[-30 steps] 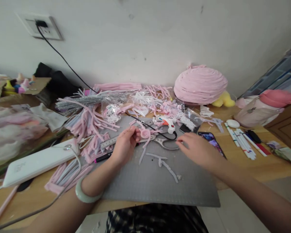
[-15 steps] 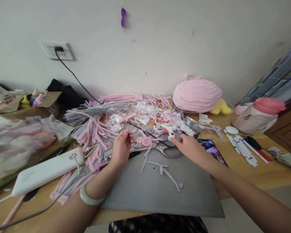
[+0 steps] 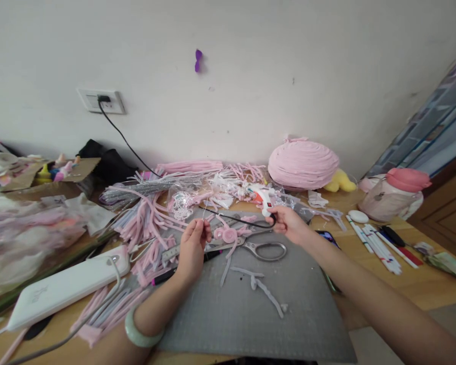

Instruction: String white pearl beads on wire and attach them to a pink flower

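pinches a thin wire (image 3: 204, 213) in the left hand (image 3: 193, 246). wraps the right hand (image 3: 289, 224) round a smooth white glue gun (image 3: 265, 196).

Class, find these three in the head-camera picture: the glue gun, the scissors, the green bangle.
glue gun (image 3: 264, 194): head view, on its white body.
scissors (image 3: 253, 244): head view, on the metal shank near the handles.
green bangle (image 3: 137, 334): head view, on the band's outer face.
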A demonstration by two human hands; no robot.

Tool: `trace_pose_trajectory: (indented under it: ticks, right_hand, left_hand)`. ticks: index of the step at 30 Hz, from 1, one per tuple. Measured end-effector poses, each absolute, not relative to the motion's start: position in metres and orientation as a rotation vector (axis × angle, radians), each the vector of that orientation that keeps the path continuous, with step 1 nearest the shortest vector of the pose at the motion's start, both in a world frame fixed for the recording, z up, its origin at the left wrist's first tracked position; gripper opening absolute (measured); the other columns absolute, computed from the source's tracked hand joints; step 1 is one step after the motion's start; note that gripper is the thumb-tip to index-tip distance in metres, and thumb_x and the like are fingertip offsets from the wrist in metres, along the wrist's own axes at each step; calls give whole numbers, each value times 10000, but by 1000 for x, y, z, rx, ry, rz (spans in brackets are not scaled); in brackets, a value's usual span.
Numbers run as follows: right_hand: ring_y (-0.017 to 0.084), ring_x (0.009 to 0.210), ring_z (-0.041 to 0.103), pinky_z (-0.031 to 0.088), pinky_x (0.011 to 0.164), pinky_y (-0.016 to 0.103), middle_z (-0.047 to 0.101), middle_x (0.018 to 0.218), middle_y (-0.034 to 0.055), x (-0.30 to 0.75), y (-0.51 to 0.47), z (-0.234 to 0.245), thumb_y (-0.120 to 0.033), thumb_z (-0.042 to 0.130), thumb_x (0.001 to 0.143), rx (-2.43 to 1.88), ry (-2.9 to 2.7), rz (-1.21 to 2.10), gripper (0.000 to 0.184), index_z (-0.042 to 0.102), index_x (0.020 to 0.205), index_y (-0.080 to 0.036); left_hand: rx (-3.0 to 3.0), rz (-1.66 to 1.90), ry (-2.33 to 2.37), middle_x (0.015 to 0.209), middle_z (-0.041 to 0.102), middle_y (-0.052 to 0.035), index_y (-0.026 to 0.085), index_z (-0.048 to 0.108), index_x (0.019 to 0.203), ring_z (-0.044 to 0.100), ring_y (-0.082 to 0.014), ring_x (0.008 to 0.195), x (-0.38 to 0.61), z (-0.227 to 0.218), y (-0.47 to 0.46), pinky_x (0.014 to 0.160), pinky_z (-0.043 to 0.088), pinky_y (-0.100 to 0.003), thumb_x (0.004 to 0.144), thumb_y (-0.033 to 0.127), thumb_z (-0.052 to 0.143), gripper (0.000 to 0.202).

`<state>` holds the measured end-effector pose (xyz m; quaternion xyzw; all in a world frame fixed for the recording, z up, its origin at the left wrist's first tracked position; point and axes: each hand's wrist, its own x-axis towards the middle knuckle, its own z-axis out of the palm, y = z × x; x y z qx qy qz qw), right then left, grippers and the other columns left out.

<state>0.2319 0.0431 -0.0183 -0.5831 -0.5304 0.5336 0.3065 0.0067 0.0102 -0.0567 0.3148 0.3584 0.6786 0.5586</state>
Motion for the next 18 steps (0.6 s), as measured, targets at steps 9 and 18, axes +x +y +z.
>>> trace_pose_trajectory:
  ticks: [9, 18]
  right_hand:
    - [165, 625, 535, 407, 564, 261, 589, 709, 88, 239, 82, -20, -200, 482, 730, -1842, -1786, 805, 98, 550, 701, -136]
    - [239, 954, 558, 369, 843, 311, 636, 948, 117, 219, 32, -28, -272, 533, 740, -1846, -2089, 487, 173, 617, 835, -154]
  left_hand:
    - [784, 1512, 892, 565, 482, 41, 145, 557, 619, 392, -61, 477, 8, -59, 10, 461, 301, -189, 642, 356, 658, 235]
    - [784, 1445, 917, 526, 483, 41, 150, 555, 614, 386, -68, 459, 10, -61, 9, 457, 295, -195, 644, 388, 656, 261]
